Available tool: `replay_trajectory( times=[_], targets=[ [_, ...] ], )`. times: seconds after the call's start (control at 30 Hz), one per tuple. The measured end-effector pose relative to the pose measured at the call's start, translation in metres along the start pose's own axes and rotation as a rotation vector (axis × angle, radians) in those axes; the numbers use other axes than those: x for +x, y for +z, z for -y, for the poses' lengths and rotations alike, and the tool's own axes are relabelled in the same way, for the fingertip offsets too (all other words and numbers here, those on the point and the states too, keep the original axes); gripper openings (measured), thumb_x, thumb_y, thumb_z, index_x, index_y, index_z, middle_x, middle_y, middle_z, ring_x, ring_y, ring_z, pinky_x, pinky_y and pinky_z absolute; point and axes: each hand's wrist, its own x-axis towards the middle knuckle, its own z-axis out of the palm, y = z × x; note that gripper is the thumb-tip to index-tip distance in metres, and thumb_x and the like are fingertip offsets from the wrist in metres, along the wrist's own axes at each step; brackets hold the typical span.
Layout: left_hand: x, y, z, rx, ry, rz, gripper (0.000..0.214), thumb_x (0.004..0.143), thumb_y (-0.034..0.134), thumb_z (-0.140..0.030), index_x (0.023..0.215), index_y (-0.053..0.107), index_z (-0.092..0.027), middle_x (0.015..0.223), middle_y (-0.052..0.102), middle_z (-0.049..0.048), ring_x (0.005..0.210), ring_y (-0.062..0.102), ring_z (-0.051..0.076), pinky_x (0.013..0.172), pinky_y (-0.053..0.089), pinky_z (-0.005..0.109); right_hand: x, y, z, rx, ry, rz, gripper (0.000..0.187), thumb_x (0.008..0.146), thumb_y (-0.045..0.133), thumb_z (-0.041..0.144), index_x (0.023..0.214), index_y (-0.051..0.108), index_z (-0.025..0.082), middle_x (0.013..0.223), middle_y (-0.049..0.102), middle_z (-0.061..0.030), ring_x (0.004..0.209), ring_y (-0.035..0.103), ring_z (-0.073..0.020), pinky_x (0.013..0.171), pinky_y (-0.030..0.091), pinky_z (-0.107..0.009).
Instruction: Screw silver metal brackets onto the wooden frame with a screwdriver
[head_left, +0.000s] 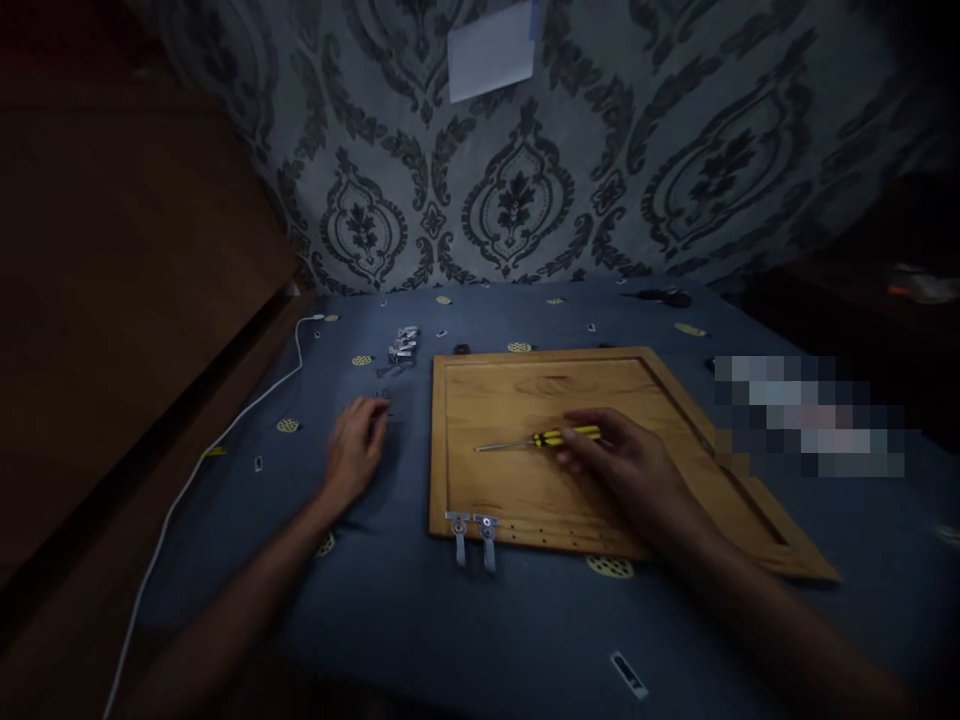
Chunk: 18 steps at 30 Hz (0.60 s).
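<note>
In my right hand (619, 455) is a screwdriver (568, 436) with a yellow-and-black handle, its shaft pointing left above a wooden cabinet door (525, 400). Two metal hinges (472, 530) sit side by side at the door's near left edge, arms sticking out past it. Several small holes run along that edge to their right. My left hand (356, 450) is low over the cloth left of the door, fingers curled with a gap to the thumb. Small screws (384, 398) lie by its fingertips. Beyond them is a pile of metal hinges (403, 345).
A patterned blue cloth (225, 560) covers the table. Along the left runs a white cable (217, 440) beside a brown wooden panel (135, 270). A dark tool (660, 297) lies at the back right. Pixelation hides something right of the door. Patterned wallpaper (517, 190) rises behind.
</note>
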Motion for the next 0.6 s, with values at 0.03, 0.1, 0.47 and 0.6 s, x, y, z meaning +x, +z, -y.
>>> replay_trajectory(
  times=[0.03,0.1,0.47,0.6],
  targets=[
    [0.003,-0.002,0.007,0.034,-0.023,-0.017,0.023,0.103,0.045,-0.025,0.109,0.067,-0.02,0.099,0.068,0.0065,0.096,0.066,0.023,0.091,0.053,0.038,0.002,-0.001,-0.001,0.007,0.003,-0.004,0.064,0.057,0.092,0.067,0.094,0.069,0.02,0.059,0.072,-0.0014,0.052,0.068,-0.0187,0.053,0.056,-0.03],
    [0.006,-0.004,0.017,0.092,-0.057,-0.037,0.023,0.102,0.044,-0.022,0.11,0.066,-0.022,0.103,0.069,0.0068,0.101,0.066,0.024,0.094,0.053,0.039,0.004,-0.002,-0.004,0.018,0.012,-0.012,0.062,0.058,0.093,0.064,0.094,0.069,0.019,0.057,0.07,-0.0006,0.05,0.066,-0.0178,0.051,0.055,-0.029],
    [0.007,0.002,0.033,0.234,-0.138,0.025,0.032,0.099,0.044,-0.014,0.115,0.071,-0.021,0.108,0.072,0.0089,0.107,0.066,0.027,0.101,0.052,0.045,-0.005,-0.004,-0.011,0.081,0.002,-0.105,0.053,0.066,0.089,0.061,0.099,0.078,0.02,0.052,0.061,0.0021,0.044,0.055,-0.0138,0.04,0.044,-0.026],
    [0.006,0.001,0.031,0.258,-0.145,0.036,0.029,0.101,0.048,-0.02,0.114,0.073,-0.024,0.109,0.072,0.0077,0.109,0.065,0.027,0.105,0.05,0.047,-0.009,-0.006,-0.007,0.01,-0.076,-0.122,0.043,0.07,0.086,0.064,0.082,0.079,0.023,0.052,0.057,0.0019,0.042,0.047,-0.0126,0.037,0.039,-0.026]
  ],
)
